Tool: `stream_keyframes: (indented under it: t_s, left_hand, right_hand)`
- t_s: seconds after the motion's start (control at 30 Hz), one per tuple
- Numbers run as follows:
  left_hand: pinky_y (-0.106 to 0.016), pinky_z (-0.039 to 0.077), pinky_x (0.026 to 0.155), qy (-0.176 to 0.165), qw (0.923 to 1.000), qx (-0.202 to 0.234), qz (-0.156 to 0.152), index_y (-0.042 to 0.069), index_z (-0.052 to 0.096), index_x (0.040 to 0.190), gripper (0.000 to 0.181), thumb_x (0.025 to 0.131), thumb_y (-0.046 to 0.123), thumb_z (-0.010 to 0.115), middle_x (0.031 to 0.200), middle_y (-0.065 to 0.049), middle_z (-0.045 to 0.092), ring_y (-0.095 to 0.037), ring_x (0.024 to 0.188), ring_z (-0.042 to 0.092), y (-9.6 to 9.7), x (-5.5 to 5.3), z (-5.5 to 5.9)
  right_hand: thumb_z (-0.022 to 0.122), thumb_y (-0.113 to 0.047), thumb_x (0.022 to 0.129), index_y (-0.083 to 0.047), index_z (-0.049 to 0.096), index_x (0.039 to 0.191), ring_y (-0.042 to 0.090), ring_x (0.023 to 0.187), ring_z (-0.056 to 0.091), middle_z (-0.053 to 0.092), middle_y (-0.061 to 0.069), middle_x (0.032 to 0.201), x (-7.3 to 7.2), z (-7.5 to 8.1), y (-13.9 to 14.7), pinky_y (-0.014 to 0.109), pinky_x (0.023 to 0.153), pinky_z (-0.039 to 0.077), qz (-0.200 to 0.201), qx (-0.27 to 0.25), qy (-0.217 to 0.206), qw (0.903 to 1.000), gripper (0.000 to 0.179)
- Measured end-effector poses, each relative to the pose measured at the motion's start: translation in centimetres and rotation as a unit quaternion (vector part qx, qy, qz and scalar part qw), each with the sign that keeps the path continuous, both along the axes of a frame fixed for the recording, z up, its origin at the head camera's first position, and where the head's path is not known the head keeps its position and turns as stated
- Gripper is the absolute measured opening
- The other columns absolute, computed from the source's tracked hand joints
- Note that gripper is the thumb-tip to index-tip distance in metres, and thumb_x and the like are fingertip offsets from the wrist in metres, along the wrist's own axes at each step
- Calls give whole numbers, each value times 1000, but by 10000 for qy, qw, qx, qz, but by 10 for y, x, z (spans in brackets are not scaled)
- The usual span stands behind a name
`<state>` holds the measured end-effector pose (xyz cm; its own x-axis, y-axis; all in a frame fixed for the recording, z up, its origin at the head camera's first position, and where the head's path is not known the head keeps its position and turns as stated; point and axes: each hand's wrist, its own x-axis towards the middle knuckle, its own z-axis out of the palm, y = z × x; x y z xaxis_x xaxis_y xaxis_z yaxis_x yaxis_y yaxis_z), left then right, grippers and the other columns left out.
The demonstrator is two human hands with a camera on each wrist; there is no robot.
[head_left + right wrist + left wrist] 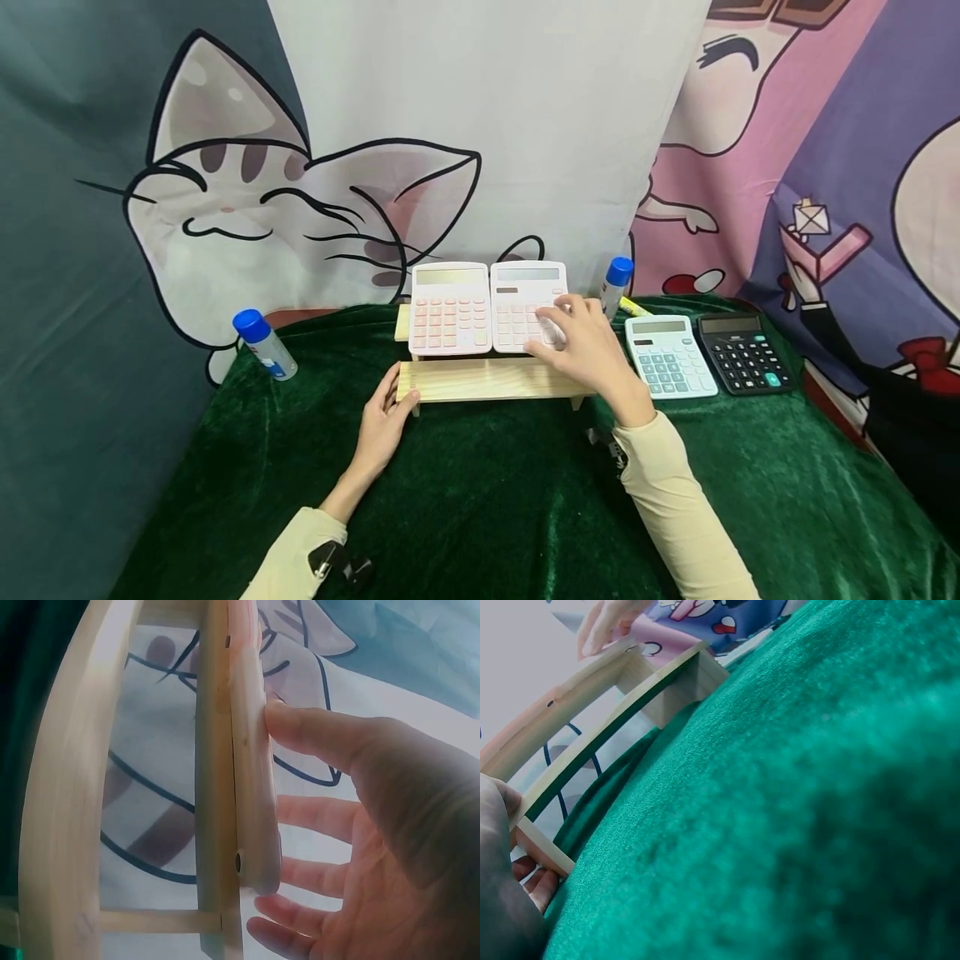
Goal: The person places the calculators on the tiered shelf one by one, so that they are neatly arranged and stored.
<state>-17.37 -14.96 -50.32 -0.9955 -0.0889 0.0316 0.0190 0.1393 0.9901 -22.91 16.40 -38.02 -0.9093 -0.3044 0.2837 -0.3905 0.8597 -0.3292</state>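
Wooden rack (483, 380) clamped at one end by the left hand (382, 425); right hand (588, 346), fingers apart, touching a pink calculator (517, 310).

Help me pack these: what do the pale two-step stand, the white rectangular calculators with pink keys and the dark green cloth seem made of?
Pale stand: wood, apparently unvarnished; grain shows.
Pink-keyed calculators: probably hard plastic; smooth, rounded casings.
Dark green cloth: likely velvet; soft pile, streaky sheen.
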Motion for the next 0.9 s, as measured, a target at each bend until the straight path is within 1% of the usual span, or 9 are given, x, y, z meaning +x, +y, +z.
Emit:
stream_keyframes:
  t_s: [0.2,0.37,0.47,0.63,0.9]
  left_hand:
    - [-6,41,93,54,10000,23,15,9,27,157,68,100,24,61,153,-13,44,-24,136,47,0,0,0]
    - [-5,41,93,36,10000,43,31,11,28,157,66,101,24,60,154,-11,44,-23,137,46,0,2,1]
    - [-4,41,93,9,10000,47,0,12,28,158,66,101,24,60,154,-11,43,-23,137,46,-1,2,2]
    - [-4,41,94,-8,9999,84,-60,12,27,158,67,101,24,60,153,-11,44,-22,136,46,-1,2,3]
    - [-5,40,94,-43,10000,32,-79,12,26,158,68,101,25,60,154,-11,43,-21,137,46,0,1,2]
  right_hand:
    - [71,-52,87,-16,63,133,39,122,41,48,18,142,1,2,2,56,100,40,142,-60,-66,9999,58]
    - [70,-49,90,-16,62,136,39,130,39,47,17,146,1,3,3,58,106,37,290,-90,-155,9994,57]
    - [69,-49,91,-16,61,138,39,134,36,46,16,148,1,3,4,59,109,35,303,-99,-246,9992,58]
    - [69,-49,91,-17,60,139,39,136,35,45,16,149,1,4,4,60,110,34,297,-71,-306,9991,58]
    - [67,-48,92,-18,60,138,39,135,36,46,15,148,-1,2,7,60,109,34,314,-105,-241,9992,55]
